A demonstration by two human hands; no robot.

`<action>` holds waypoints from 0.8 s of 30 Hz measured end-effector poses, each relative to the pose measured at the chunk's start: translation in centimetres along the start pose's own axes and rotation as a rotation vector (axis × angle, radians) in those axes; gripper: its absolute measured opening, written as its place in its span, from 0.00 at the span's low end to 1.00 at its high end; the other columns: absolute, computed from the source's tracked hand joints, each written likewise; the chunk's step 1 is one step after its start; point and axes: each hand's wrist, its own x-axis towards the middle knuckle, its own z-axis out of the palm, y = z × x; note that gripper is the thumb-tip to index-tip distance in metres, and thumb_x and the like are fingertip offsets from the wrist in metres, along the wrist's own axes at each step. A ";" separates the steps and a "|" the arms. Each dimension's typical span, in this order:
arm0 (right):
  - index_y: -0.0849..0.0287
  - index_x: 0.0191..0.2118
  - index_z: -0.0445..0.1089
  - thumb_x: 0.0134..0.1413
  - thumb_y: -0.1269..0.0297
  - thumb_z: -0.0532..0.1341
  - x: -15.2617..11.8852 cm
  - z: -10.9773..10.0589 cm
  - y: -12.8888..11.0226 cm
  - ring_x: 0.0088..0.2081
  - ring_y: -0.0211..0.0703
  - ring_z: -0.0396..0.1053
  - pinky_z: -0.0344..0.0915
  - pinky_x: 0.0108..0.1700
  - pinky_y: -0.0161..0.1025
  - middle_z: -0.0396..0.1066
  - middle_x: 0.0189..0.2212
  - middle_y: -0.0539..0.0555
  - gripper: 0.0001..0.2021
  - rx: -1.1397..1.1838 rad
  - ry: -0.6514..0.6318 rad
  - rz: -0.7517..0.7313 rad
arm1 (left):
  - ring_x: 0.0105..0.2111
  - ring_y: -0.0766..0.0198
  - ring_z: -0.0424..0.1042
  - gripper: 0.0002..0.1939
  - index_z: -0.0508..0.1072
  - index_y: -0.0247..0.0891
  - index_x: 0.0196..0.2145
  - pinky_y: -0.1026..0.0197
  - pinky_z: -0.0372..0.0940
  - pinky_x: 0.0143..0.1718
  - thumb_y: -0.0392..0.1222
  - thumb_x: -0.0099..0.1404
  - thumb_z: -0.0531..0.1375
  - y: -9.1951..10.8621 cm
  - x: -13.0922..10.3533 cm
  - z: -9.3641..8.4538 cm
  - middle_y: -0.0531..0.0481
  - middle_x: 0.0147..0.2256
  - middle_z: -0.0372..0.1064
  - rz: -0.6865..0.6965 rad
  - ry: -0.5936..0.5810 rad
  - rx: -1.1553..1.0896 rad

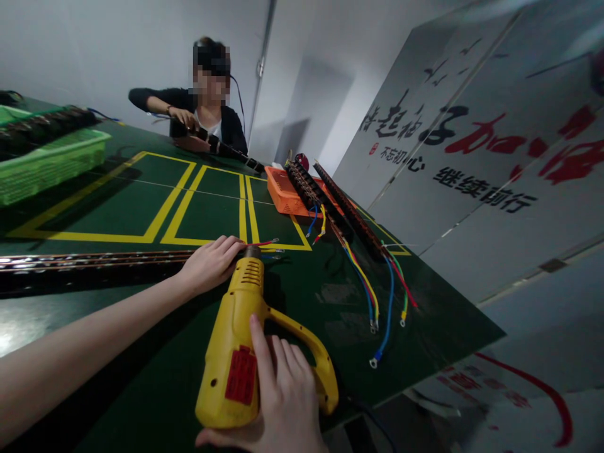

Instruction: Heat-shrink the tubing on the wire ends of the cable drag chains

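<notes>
My right hand (287, 390) is wrapped round the rear body of a yellow heat gun (240, 296), one finger laid along its side. The gun's metal nozzle (253, 251) points away from me, close to the wires. My left hand (214, 263) is closed over the end of a long black strip assembly (94, 270) with copper-coloured lines, where the wires come out. Past my left fingers stick out a red wire (262, 243) and other wires with metal lugs at their tips. The nozzle partly hides these wires, and exactly how my fingers pinch them is hidden.
An orange basket (283, 195) stands beneath similar strips (349, 207), whose coloured wires (389, 314) end in ring lugs. A green basket (56, 167) holds more strips at left. Across the green table (311, 371), marked with yellow tape, a person (207, 119) handles another strip.
</notes>
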 end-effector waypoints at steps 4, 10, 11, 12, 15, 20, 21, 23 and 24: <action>0.64 0.67 0.46 0.34 0.23 0.55 0.0 -0.3 0.3 0.35 0.56 0.73 0.70 0.37 0.50 0.73 0.37 0.61 0.60 0.019 -0.047 0.021 | 0.44 0.54 0.66 0.16 0.64 0.33 0.51 0.54 0.67 0.41 0.39 0.67 0.51 0.0 0.0 0.0 0.41 0.47 0.66 0.000 0.005 -0.001; 0.62 0.67 0.44 0.32 0.24 0.58 0.1 -0.7 1.7 0.38 0.58 0.73 0.69 0.39 0.51 0.73 0.40 0.61 0.61 0.024 -0.080 0.069 | 0.44 0.54 0.67 0.14 0.65 0.35 0.50 0.55 0.67 0.42 0.39 0.67 0.51 -0.2 -0.1 0.2 0.41 0.47 0.67 0.016 0.020 -0.001; 0.61 0.68 0.43 0.32 0.24 0.58 0.1 -0.8 2.0 0.38 0.58 0.73 0.69 0.39 0.51 0.73 0.40 0.61 0.62 0.020 -0.083 0.082 | 0.44 0.55 0.67 0.14 0.65 0.36 0.50 0.55 0.67 0.41 0.38 0.67 0.51 -0.2 -0.1 0.2 0.42 0.47 0.67 0.014 0.024 -0.001; 0.61 0.68 0.43 0.30 0.24 0.58 0.2 -0.9 2.3 0.38 0.58 0.73 0.69 0.39 0.51 0.73 0.40 0.61 0.63 0.014 -0.087 0.095 | 0.44 0.55 0.67 0.14 0.65 0.36 0.50 0.55 0.67 0.41 0.38 0.67 0.51 -0.2 -0.1 0.3 0.42 0.47 0.67 0.012 0.029 -0.003; 0.61 0.68 0.42 0.26 0.24 0.60 0.2 -1.2 3.3 0.40 0.61 0.72 0.69 0.40 0.53 0.73 0.42 0.62 0.66 -0.002 -0.101 0.132 | 0.44 0.55 0.67 0.14 0.66 0.36 0.49 0.55 0.67 0.41 0.39 0.67 0.51 -0.2 -0.1 0.3 0.42 0.47 0.67 0.014 0.036 -0.012; 0.63 0.67 0.44 0.26 0.28 0.64 0.2 -1.5 4.7 0.44 0.62 0.71 0.68 0.44 0.54 0.71 0.47 0.65 0.65 -0.017 -0.128 0.175 | 0.44 0.55 0.67 0.14 0.66 0.36 0.49 0.55 0.67 0.42 0.40 0.68 0.50 -0.2 -0.1 0.3 0.42 0.47 0.67 0.020 0.037 -0.020; 0.64 0.67 0.44 0.26 0.28 0.65 0.2 -1.6 4.8 0.45 0.62 0.71 0.68 0.45 0.54 0.71 0.48 0.65 0.65 -0.020 -0.131 0.182 | 0.44 0.55 0.67 0.14 0.66 0.36 0.49 0.55 0.67 0.42 0.40 0.68 0.50 -0.3 -0.1 0.3 0.42 0.47 0.67 0.021 0.036 -0.022; 0.64 0.67 0.45 0.26 0.29 0.65 0.3 -1.6 5.0 0.45 0.62 0.71 0.68 0.45 0.54 0.71 0.48 0.65 0.65 -0.023 -0.135 0.191 | 0.44 0.55 0.67 0.14 0.66 0.36 0.49 0.55 0.67 0.42 0.40 0.68 0.49 -0.3 -0.1 0.3 0.42 0.47 0.67 0.024 0.032 -0.024; 0.64 0.67 0.45 0.26 0.29 0.65 0.3 -1.5 5.0 0.45 0.62 0.71 0.68 0.45 0.54 0.71 0.48 0.65 0.65 -0.024 -0.135 0.189 | 0.44 0.55 0.67 0.14 0.66 0.36 0.49 0.55 0.67 0.42 0.40 0.68 0.49 -0.3 -0.1 0.3 0.42 0.47 0.67 0.025 0.032 -0.024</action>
